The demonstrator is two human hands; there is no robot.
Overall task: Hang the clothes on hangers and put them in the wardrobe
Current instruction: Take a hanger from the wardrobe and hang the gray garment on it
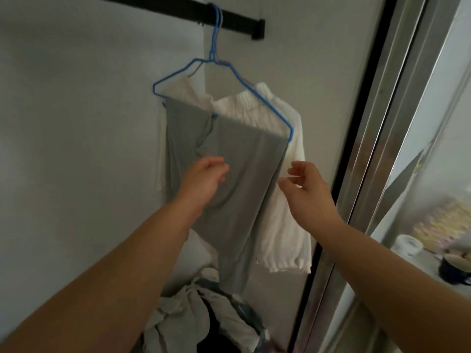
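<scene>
A blue wire hanger point(230, 70) hangs from the black wardrobe rail point(237, 20). Grey trousers point(239, 179) are draped over its bottom bar. Behind them a white garment point(283, 220) hangs on a second hanger. My left hand point(204, 178) is in front of the grey fabric with fingers loosely curled; whether it touches the cloth is unclear. My right hand point(309, 186) hovers at the trousers' right edge, fingers relaxed and slightly bent, holding nothing.
A pile of crumpled clothes point(211, 317) lies at the wardrobe bottom. The metal sliding-door frame point(367, 149) stands on the right. Beyond it a surface holds a white tape roll point(407, 245) and a dark cup point(452, 270).
</scene>
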